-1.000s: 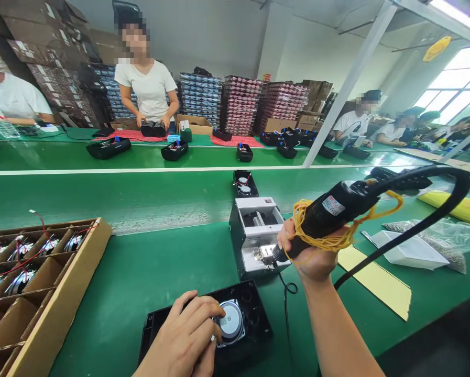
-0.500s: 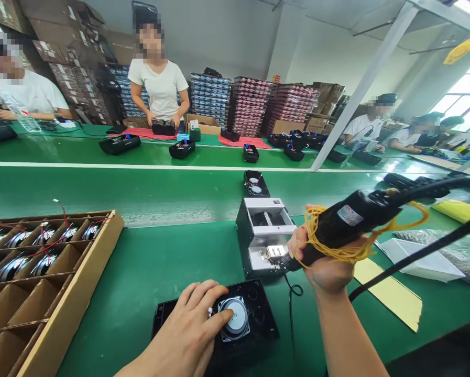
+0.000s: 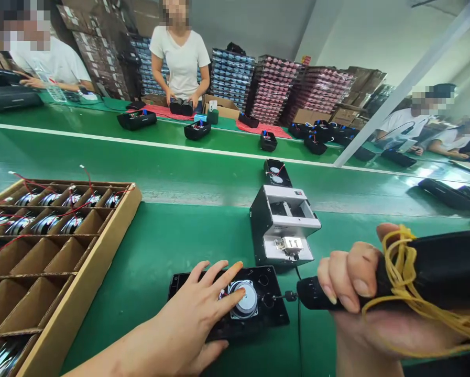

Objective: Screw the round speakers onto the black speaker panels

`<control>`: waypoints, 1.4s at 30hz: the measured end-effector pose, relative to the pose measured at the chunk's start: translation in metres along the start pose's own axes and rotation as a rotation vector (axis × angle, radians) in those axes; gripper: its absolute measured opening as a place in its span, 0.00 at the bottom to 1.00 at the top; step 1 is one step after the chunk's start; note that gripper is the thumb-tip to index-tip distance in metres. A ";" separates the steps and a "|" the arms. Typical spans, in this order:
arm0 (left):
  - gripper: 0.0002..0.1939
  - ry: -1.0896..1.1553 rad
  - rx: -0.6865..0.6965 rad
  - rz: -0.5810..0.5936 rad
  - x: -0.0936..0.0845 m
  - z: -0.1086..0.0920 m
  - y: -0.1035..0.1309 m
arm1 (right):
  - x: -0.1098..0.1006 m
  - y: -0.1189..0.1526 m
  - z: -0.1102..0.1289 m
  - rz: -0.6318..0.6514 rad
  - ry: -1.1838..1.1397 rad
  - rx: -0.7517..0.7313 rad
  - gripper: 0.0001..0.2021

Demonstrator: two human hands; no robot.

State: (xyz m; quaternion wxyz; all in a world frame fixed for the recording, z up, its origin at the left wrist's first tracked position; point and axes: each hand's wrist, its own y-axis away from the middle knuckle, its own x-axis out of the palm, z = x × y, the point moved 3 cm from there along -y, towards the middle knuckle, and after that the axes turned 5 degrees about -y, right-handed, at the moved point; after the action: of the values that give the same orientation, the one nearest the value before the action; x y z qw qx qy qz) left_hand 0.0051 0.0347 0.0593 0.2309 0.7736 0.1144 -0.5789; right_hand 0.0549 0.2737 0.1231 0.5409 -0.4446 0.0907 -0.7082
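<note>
The left hand (image 3: pixel 197 309) lies spread flat, fingers pressing the round speaker driver (image 3: pixel 243 298) into the black speaker panel (image 3: pixel 272 314) on the green surface (image 3: pixel 172 235). The right hand (image 3: pixel 360 298) is wrapped tight around the electric screwdriver (image 3: pixel 435 267), its bit at the panel's right edge. I judge the fastening step; the next move needs the bit seated squarely. Behind stands the screw feeder (image 3: pixel 284 225).

Glossy metal speaker (image 3: pixel 243 298) in matt black plastic housing (image 3: pixel 272 319); brown cardboard tray (image 3: pixel 85 277); smooth green belt (image 3: pixel 172 235).
</note>
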 end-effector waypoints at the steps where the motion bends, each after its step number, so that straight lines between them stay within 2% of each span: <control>1: 0.44 -0.004 -0.009 -0.006 0.001 0.000 0.000 | 0.002 0.005 -0.004 0.014 -0.004 0.012 0.24; 7: 0.45 -0.038 -0.019 -0.016 0.002 -0.003 -0.001 | -0.002 0.034 -0.029 0.031 0.023 0.104 0.34; 13: 0.40 -0.034 0.010 -0.094 0.003 -0.002 0.000 | -0.005 0.046 -0.041 -0.025 0.013 0.166 0.41; 21: 0.37 -0.045 0.015 -0.132 0.006 0.000 0.002 | -0.004 0.054 -0.049 -0.064 0.073 0.216 0.39; 27: 0.38 -0.051 0.019 -0.125 0.003 0.000 0.002 | -0.007 0.056 -0.050 -0.038 0.076 0.219 0.35; 34: 0.37 -0.048 0.024 -0.131 0.002 -0.001 0.002 | -0.007 0.057 -0.054 -0.040 0.083 0.211 0.41; 36: 0.38 -0.046 0.024 -0.128 0.002 -0.001 0.002 | -0.005 0.057 -0.054 -0.037 0.062 0.206 0.40; 40: 0.38 -0.063 0.025 -0.131 0.000 -0.002 0.001 | -0.002 0.057 -0.054 -0.053 0.016 0.244 0.23; 42: 0.37 -0.070 0.029 -0.133 0.000 -0.002 0.001 | -0.003 0.061 -0.055 -0.039 -0.014 0.298 0.21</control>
State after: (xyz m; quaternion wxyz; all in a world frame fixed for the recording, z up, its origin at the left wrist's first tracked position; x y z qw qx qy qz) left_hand 0.0073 0.0345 0.0603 0.1844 0.7469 0.1488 -0.6213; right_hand 0.0567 0.2323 0.0520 0.5877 -0.3657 -0.0279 -0.7212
